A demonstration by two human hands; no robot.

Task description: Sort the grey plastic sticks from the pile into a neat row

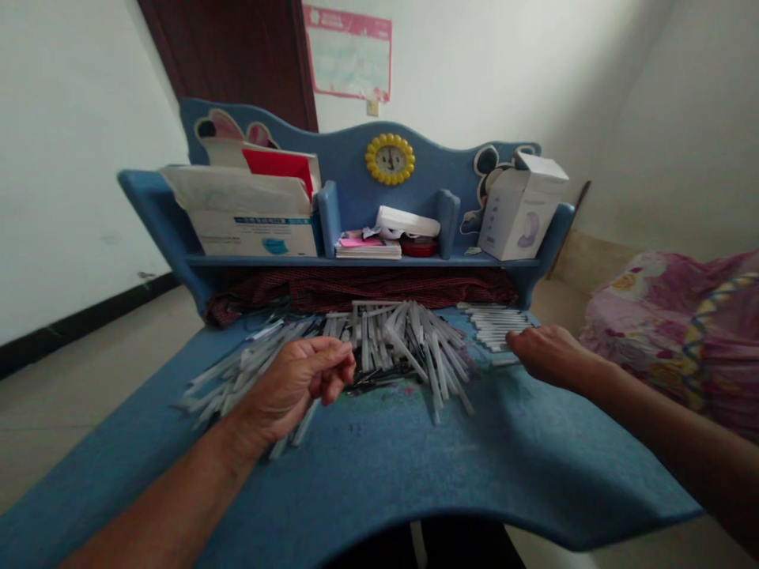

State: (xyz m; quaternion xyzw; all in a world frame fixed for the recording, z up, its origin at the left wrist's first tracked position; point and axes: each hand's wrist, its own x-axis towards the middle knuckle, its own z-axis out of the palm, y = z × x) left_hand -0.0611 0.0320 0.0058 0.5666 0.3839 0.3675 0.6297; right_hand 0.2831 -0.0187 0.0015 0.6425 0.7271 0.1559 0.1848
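My left hand point(311, 371) hovers over the near side of a loose heap, its fingers curled and thumb against the index finger; anything between them is hidden. Long translucent whitish tubes, resembling pen sleeves, make up the left pile point(237, 375) and the middle pile point(409, 340). Thin black sticks point(379, 379) lie beneath and among the middle ones. At the right, similar tubes lie side by side in a neat row point(495, 325). My right hand point(549, 356) is closed at the near end of that row, fingertips on a single whitish tube point(504, 362).
A blue desk point(379, 466) with a curved front edge carries everything. Dark red checked cloth point(368, 286) lies bunched under the shelf. On the shelf stand a mask box point(254, 229), booklets point(368, 250), a white box point(522, 209) and a yellow-rimmed clock point(390, 159). Pink fabric point(646, 316) is at right.
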